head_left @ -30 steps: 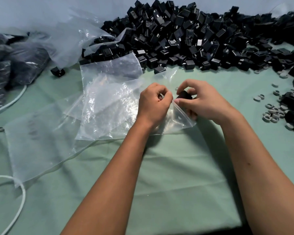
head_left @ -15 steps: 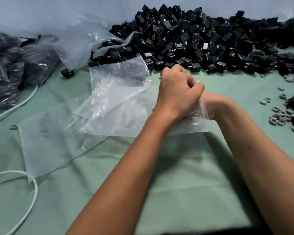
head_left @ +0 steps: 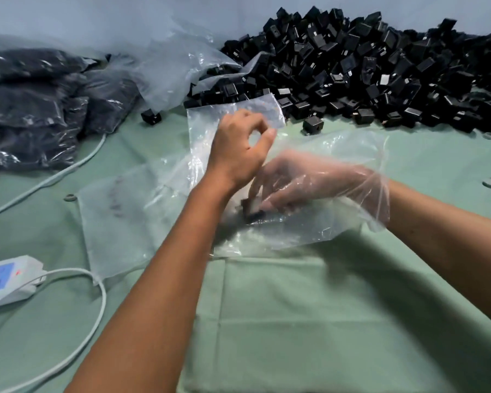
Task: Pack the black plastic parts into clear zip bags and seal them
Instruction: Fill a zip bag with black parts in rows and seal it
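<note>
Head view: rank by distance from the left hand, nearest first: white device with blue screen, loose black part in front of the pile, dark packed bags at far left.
From the left hand:
1. Loose black part, just right of the hand, in front of the pile.
2. Dark packed bags, far left, at the back.
3. White device with blue screen, left edge, near side.

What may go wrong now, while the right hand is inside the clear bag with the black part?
1. The left hand pinches only a bit of the clear bag film; it may slip and the mouth could collapse around the right hand.
2. The black part sits near the bag's edge, so it might fall out before sealing.
3. Spare bags lie underneath and could be dragged along.
</note>
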The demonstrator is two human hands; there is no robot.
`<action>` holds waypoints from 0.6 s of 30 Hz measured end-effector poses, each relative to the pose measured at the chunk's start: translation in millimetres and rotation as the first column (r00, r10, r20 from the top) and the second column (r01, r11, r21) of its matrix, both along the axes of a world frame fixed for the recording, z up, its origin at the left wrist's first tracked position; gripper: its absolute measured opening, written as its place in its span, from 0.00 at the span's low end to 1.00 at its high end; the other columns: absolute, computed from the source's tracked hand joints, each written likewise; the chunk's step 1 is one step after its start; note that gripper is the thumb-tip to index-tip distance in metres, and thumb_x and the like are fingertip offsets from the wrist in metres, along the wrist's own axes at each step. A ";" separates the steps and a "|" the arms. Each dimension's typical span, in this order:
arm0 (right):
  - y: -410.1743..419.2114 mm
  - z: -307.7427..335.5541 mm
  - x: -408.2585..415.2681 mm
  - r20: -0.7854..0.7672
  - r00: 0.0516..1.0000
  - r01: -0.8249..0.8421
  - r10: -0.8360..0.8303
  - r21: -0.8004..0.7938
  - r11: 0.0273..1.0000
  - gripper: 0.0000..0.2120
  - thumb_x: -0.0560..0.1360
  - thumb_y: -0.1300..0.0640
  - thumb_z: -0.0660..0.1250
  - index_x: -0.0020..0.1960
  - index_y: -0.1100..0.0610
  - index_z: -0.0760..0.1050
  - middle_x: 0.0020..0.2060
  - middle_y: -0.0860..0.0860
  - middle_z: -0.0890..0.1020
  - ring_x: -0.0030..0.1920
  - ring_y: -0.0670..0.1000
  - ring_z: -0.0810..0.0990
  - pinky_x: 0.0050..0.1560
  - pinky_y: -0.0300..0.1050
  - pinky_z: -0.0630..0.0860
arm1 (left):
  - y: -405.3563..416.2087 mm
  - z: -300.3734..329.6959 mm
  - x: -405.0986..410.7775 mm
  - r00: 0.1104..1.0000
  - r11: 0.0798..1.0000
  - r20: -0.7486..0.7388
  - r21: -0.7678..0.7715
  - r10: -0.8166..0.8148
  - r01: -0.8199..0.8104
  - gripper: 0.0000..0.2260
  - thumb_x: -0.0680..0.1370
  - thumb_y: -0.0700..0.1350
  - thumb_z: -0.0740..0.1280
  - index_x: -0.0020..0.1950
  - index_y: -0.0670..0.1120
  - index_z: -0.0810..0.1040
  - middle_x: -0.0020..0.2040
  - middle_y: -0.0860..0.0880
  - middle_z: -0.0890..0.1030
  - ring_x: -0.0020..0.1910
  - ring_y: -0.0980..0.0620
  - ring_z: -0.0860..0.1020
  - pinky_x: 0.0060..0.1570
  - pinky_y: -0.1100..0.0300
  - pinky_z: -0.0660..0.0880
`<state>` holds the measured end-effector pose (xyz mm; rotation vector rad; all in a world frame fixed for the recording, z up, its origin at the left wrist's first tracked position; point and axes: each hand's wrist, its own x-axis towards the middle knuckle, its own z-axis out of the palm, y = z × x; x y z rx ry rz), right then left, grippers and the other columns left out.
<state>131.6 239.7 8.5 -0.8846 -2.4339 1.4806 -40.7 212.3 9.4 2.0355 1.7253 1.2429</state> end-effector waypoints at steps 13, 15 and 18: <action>-12.1 -29.3 -48.7 -0.079 0.964 -0.250 0.255 0.074 0.965 0.13 0.75 0.41 0.76 0.57 0.45 0.85 0.41 0.46 0.88 0.37 0.46 0.85 0.37 0.35 0.78 | 10.8 -36.5 -95.2 0.981 0.947 0.174 -0.292 -0.085 0.134 0.05 0.76 0.39 0.76 0.51 0.41 0.85 0.46 0.43 0.86 0.42 0.55 0.81 0.49 0.62 0.78; -12.8 -26.7 -47.7 -0.053 0.954 -0.297 0.295 -0.032 0.954 0.13 0.77 0.48 0.76 0.61 0.46 0.84 0.43 0.50 0.88 0.41 0.47 0.86 0.43 0.39 0.81 | 10.6 -36.4 -105.6 0.977 0.944 0.182 -0.288 -0.113 0.163 0.06 0.75 0.39 0.77 0.51 0.42 0.86 0.45 0.46 0.85 0.42 0.56 0.81 0.48 0.62 0.78; -12.4 -16.6 -48.1 -0.117 0.923 -0.384 0.368 -0.180 0.906 0.21 0.76 0.49 0.77 0.65 0.57 0.82 0.45 0.56 0.88 0.49 0.63 0.86 0.54 0.63 0.82 | 12.3 -38.7 -113.0 0.969 0.946 0.225 -0.276 -0.108 0.169 0.05 0.73 0.37 0.78 0.48 0.43 0.86 0.41 0.48 0.84 0.40 0.55 0.80 0.46 0.60 0.78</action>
